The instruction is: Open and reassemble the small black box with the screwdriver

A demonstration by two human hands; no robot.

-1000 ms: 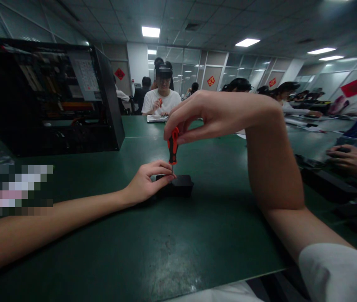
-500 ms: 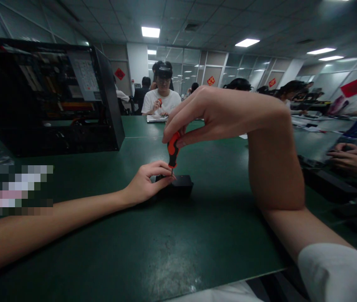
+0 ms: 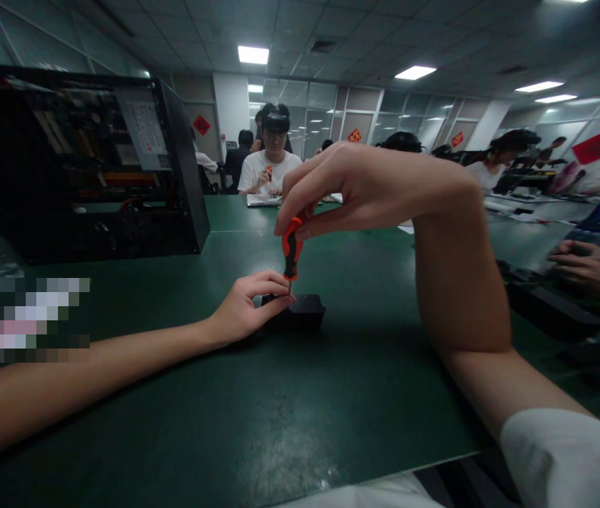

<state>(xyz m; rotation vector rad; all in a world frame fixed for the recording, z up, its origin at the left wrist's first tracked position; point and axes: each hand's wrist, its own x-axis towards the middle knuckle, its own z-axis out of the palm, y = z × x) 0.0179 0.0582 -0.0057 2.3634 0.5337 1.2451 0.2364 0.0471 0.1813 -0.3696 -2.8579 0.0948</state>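
A small black box (image 3: 307, 312) sits on the green tabletop in front of me. My left hand (image 3: 249, 305) is closed around its left end, thumb and fingertips meeting at the top beside the screwdriver's shaft. Above it, my right hand (image 3: 326, 190) grips the top of an orange and black screwdriver (image 3: 292, 250) between bent fingers and thumb. The screwdriver stands nearly upright, with its thin metal shaft reaching down to the box's top. My left fingertips hide the tip and whatever it touches.
An open black computer case (image 3: 180, 169) stands at the back left of the green table (image 3: 257, 409). Across the table sits a person (image 3: 273, 159) holding an orange screwdriver. At the right are another person's hands (image 3: 590, 264) and black parts (image 3: 553, 310).
The screwdriver's handle has turned between my right fingers, and the right hand has shifted slightly. My left hand and the black box stay put. A person at the back right has raised their head.
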